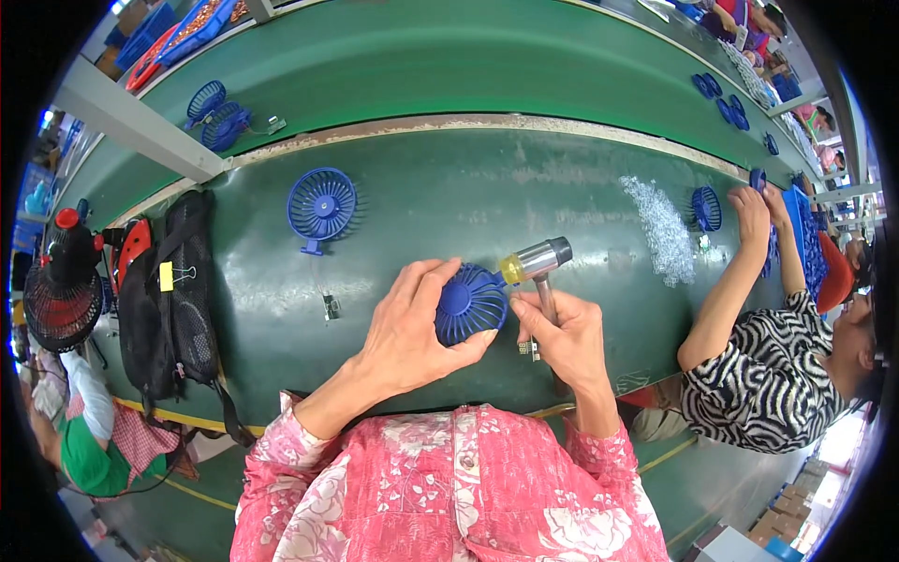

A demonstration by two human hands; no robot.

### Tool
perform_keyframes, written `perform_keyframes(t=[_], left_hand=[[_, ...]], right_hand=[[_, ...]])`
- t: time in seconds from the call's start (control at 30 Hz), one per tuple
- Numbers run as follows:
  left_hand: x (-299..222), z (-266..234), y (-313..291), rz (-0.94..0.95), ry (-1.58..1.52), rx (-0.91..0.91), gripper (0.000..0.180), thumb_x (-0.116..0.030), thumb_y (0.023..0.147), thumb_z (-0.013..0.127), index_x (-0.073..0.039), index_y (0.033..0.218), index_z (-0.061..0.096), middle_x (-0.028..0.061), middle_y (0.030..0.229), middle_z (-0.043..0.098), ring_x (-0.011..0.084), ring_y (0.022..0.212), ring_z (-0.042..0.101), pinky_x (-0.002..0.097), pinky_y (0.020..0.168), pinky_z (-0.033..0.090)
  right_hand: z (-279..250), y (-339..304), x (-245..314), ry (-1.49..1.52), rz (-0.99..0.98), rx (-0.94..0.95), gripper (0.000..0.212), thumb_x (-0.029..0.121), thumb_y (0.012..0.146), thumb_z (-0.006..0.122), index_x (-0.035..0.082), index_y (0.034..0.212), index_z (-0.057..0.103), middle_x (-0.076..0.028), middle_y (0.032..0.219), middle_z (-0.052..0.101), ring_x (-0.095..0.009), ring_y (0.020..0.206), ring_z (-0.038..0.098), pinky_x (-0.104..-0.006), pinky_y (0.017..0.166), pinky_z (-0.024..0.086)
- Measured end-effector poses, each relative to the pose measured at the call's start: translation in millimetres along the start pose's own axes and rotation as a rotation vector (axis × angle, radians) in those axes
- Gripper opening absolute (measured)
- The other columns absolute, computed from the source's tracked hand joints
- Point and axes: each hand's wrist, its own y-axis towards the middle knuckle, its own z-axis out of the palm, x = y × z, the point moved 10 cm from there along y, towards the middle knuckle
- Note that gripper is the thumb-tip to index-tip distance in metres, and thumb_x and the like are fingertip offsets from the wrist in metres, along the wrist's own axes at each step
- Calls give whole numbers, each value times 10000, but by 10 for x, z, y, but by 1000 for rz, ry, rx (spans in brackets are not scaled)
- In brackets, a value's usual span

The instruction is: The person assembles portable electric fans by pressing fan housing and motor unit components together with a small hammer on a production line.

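Note:
My left hand (405, 323) is closed around a blue round fan head (466, 307), its slatted cage facing up. In my right hand (569, 342) is a small mallet (541, 260) with a metal body, one yellow face and one black face. The yellow face is at the short neck of the fan head; whether they touch I cannot tell. Beside my right fingers hangs a small circuit board (527, 348). Farther left on the green workbench (431, 206) lies another blue fan head (321, 204), with a small circuit board (331, 306) nearer me.
A black bag (173, 300) with a yellow clip and a black-and-red fan (64, 281) are at the left. Small clear parts (660, 229) lie scattered at the right, near a co-worker (758, 384) handling a blue part. Beyond the bench runs a green conveyor belt (487, 66).

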Motion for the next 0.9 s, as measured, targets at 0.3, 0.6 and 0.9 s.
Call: perform_keyframes(t=[0.3,0.6,0.9], left_hand=[[328,177,-2,-354,-523,235,780,-396,800,793,24,1354,440,178,1223,566,281,1088,604,386,942,499],[464,77,630,-306,-455,358,316,-297,800,755,-23,911,642,71,812,654,196,668,598,356,604,475],[1402,-1653,1316,-113,565,-565,445,-196,794,686,-1,1169,545,193,1180,542,369,1135,530,457,953,468]], right_hand=[[-45,36,-95,95,85,-57,174,155,917,697,-1,983,735,48,614,587,-12,574,477,-212,509,366],[-284,118,170,-159,-232,-314,193,118,916,690,14,1074,727,100,629,469,-4,547,358,-199,493,249],[-367,61,199,83,-99,-367,165,140,926,691,16,1027,730,104,632,452,-1,548,333,-210,490,249]])
